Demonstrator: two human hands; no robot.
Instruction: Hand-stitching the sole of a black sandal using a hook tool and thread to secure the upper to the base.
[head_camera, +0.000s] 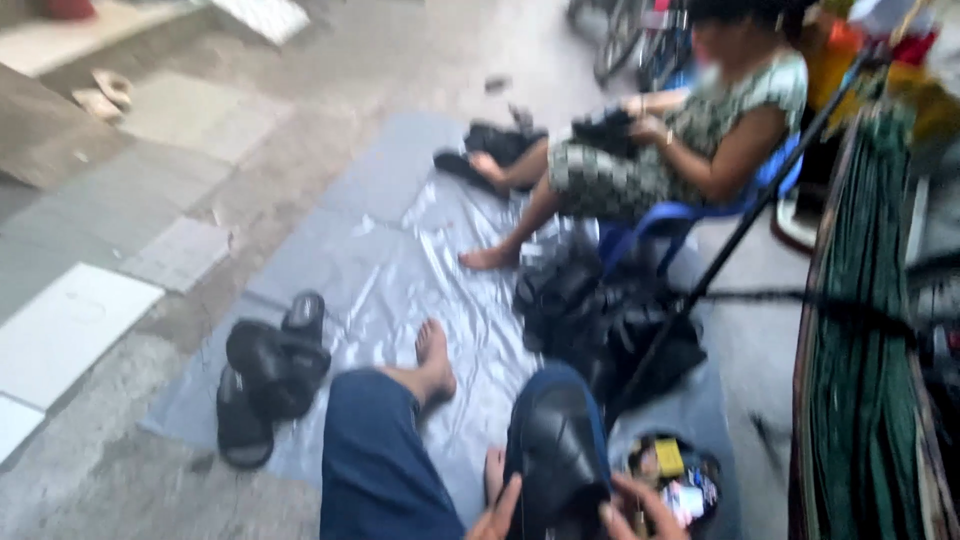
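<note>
left hand (497, 515): bottom centre, fingers spread on black sandal (557, 455), steadying it on knee.
right hand (645, 510): gripping sandal's other edge.
plastic sheet (400, 270): keeps sandal pile (268, 370) off pavement.

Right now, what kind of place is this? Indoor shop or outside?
Likely an outdoor pavement work spot, not a shop. A grey plastic sheet is spread over rough concrete ground, with black rubber sandals heaped on it. Parked bicycle wheels stand behind. Both hands, left and right, hold a black sandal.
</note>
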